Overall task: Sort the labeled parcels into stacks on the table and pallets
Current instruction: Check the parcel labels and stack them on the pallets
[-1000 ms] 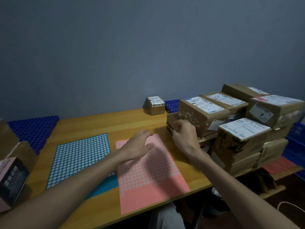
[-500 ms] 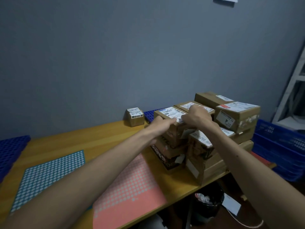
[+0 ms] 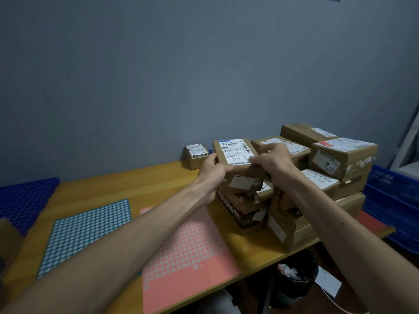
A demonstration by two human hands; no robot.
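A brown parcel with a white label marked "3-1" sits tilted atop a pile of several cardboard parcels at the table's right end. My left hand grips its near left corner. My right hand grips its right edge, thumb on the label. A small labelled box stands alone behind the pile by the wall. On the wooden table lie a teal dotted mat and a pink dotted mat.
A blue pallet lies at the table's left end, and blue crates stand at the right. A black bin sits under the table. A cardboard edge shows at far left.
Both hands rose from the table to the top parcel of the pile and took hold of it. The parcel's near edge has tipped up. The view swung right.
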